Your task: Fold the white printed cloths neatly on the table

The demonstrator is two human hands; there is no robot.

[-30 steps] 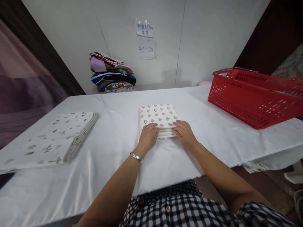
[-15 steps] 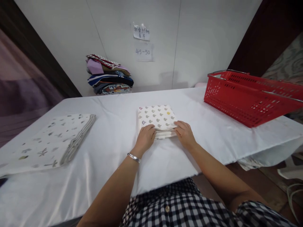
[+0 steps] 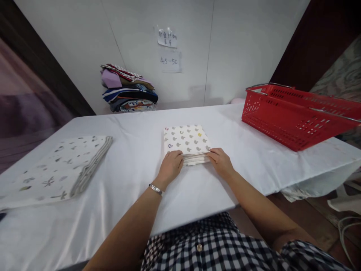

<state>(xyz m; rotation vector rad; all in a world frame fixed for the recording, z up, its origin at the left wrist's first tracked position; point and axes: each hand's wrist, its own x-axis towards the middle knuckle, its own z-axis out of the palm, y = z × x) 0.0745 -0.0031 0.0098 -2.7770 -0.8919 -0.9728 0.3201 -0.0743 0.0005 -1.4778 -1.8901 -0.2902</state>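
A folded white cloth [image 3: 187, 138] with grey mushroom-like prints and a few coloured ones lies in the middle of the table. Its folded layers show along the near edge. At the left end of that edge my left hand [image 3: 171, 165] is closed on the cloth, with a silver bracelet on the wrist. My right hand [image 3: 221, 162] pinches the right end of the same edge between thumb and fingers. The undersides of both hands are hidden.
A larger folded cloth [image 3: 56, 169] with grey prints lies on the left of the white-covered table [image 3: 135, 150]. Behind, against the wall, is a stack of folded fabrics [image 3: 129, 90]. A red basket [image 3: 293, 116] stands at the right. Paper signs [image 3: 170, 62] hang on the wall.
The view has shifted slightly. Both hands stay at the cloth's near edge; the fingers rest a little lower on it, and the cloth looks otherwise the same.
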